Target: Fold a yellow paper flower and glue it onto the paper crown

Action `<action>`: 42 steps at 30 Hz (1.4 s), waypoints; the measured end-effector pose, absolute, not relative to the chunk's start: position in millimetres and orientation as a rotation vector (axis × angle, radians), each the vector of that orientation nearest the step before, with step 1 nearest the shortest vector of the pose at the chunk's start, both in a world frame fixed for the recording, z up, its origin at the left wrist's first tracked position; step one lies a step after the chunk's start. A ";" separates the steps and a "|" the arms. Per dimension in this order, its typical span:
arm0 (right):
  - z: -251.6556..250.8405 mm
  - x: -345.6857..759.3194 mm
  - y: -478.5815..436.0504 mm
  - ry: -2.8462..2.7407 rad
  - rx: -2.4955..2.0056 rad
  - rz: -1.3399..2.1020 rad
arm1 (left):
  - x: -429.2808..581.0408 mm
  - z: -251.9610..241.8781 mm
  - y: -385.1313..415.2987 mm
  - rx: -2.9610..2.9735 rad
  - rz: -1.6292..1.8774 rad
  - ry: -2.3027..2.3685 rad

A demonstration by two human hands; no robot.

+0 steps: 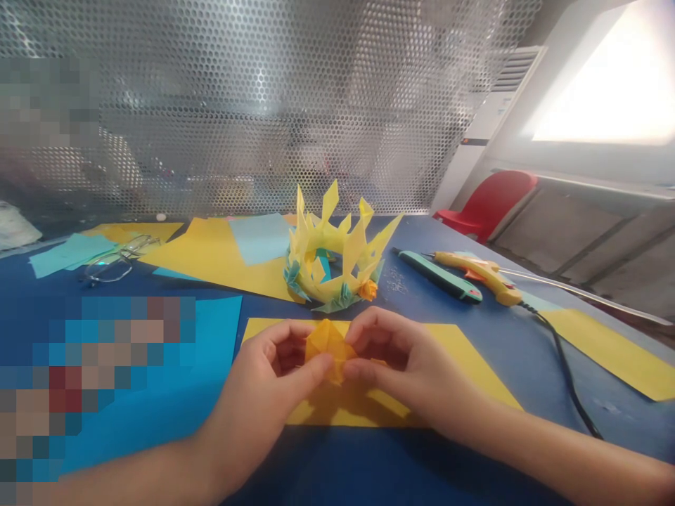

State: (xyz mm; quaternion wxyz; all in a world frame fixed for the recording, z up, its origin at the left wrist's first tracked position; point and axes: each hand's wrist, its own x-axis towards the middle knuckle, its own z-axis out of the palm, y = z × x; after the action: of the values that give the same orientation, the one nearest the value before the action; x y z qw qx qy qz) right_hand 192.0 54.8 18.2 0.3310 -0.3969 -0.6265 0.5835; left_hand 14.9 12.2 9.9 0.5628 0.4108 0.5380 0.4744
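Observation:
Between my two hands is a small folded piece of orange-yellow paper (328, 342), creased into a pointed shape. My left hand (264, 383) pinches its left side, thumb on the near face. The fingertips of my right hand (408, 358) grip its right edge. Both hands hover over a yellow paper sheet (469, 365) lying on the blue table. Just beyond stands a yellow paper crown (321, 284) with tall points, blue-green paper pieces around its base and an orange paper flower (368, 289) at its front right.
Right of the crown lie a green utility knife (440, 275) and a yellow glue gun (479, 274) with a black cord (567, 372). Coloured sheets (221, 260) and glasses (113, 266) are at the back left. A blue sheet (211, 358) lies left. Perforated metal (264, 105) rises behind.

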 end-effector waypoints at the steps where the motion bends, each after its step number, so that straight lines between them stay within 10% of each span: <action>1: 17.8 192.1 55.1 -1.610 -1.047 1.552 | 14.8 9.7 12.0 0.970 1.117 1.279; 42: 17.9 195.8 56.4 -1.706 -0.856 1.245 | 12.6 7.1 12.7 0.967 1.088 1.165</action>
State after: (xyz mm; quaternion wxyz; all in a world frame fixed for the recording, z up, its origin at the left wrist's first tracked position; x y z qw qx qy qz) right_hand 195.8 56.4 17.9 0.4178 -0.3413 -0.6800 0.4964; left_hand 12.6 12.7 7.1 0.5960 0.4165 0.5016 0.4687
